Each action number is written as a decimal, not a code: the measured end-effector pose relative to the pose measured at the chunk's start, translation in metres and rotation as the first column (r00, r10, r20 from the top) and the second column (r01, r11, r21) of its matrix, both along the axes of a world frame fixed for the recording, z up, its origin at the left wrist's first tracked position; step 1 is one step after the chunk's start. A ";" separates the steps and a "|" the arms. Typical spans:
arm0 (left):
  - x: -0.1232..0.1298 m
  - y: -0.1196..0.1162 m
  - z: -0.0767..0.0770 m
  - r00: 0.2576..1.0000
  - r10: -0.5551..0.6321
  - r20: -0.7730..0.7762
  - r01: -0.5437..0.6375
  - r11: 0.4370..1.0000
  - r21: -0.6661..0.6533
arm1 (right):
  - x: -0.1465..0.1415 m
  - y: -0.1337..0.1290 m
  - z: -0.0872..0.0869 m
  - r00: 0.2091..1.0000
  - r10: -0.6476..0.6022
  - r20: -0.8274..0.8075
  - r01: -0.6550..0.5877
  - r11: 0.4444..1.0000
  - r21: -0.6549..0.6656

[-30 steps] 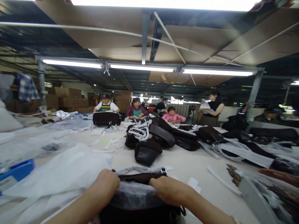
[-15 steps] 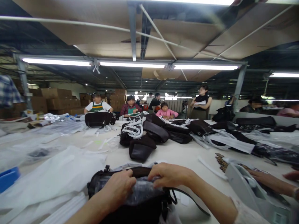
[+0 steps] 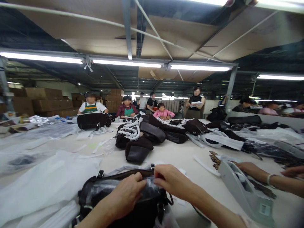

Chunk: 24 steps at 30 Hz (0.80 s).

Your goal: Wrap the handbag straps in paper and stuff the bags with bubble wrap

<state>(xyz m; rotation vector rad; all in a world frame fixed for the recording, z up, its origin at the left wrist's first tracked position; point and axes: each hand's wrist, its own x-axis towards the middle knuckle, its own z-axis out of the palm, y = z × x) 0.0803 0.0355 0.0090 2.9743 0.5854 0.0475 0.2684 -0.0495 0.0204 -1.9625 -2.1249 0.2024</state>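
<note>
Nearest you, at 12 o'clock, a dark bag [image 3: 140,213] sits on the pale table [image 3: 173,158], its opening toward you and clear plastic [image 3: 102,186] showing inside. Your left hand [image 3: 123,196] lies over the opening, fingers curled and narrow. Your right hand [image 3: 169,179] is at the bag's 1 o'clock edge, thumb and forefinger bent close together. You cannot tell from here whether either hand pinches the plastic or the rim.

The bag looks soft and light to moderate in weight, likely to sag if lifted by 1 side; the plastic looks thin, slippery and easily creased. The firmest hold would seem to be the rim near the metal fittings, with 1 hand at each end.

Beside you at 10 o'clock lie loose white sheets [image 3: 47,180]. At 2 o'clock stands a grey tape dispenser [image 3: 247,196], a co-worker's hand [image 3: 249,169] just beyond it, near small brown pieces [image 3: 214,160].

Farther off at 12 o'clock is a heap of dark bags [image 3: 152,133], with pale wrapped straps [image 3: 134,133] among them. At 11 o'clock, 1 more dark bag [image 3: 91,121] rests on the table. Beyond, 3 people sit facing you, and cardboard boxes [image 3: 51,104] are stacked behind.
</note>
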 end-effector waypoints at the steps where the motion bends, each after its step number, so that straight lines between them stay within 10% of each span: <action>1: -0.001 0.001 -0.001 1.000 0.015 -0.003 -0.015 1.000 -0.005 | 0.005 -0.012 0.001 0.988 -0.012 -0.156 -0.004 0.995 -0.103; 5: -0.002 0.001 -0.003 1.000 0.013 -0.002 -0.013 1.000 -0.005 | 0.022 -0.049 -0.024 0.867 -0.153 -0.474 -0.027 0.935 -0.352; 11: 0.002 -0.001 -0.007 1.000 0.029 0.007 -0.029 1.000 -0.003 | 0.041 -0.046 -0.074 0.857 -0.399 -0.326 0.436 0.899 0.046; 15: 0.001 -0.003 -0.006 1.000 0.030 -0.004 -0.030 0.999 0.016 | 0.021 -0.020 -0.071 0.893 -0.187 -0.410 0.282 0.942 0.183; 20: -0.019 -0.012 0.008 0.998 0.041 0.049 -0.041 0.999 -0.016 | -0.024 0.020 -0.077 0.991 0.003 -0.134 0.047 0.927 0.371; 24: -0.062 -0.010 0.015 0.961 0.254 0.108 -0.261 0.964 0.058 | -0.034 0.033 -0.080 0.999 0.041 0.026 -0.048 0.927 0.372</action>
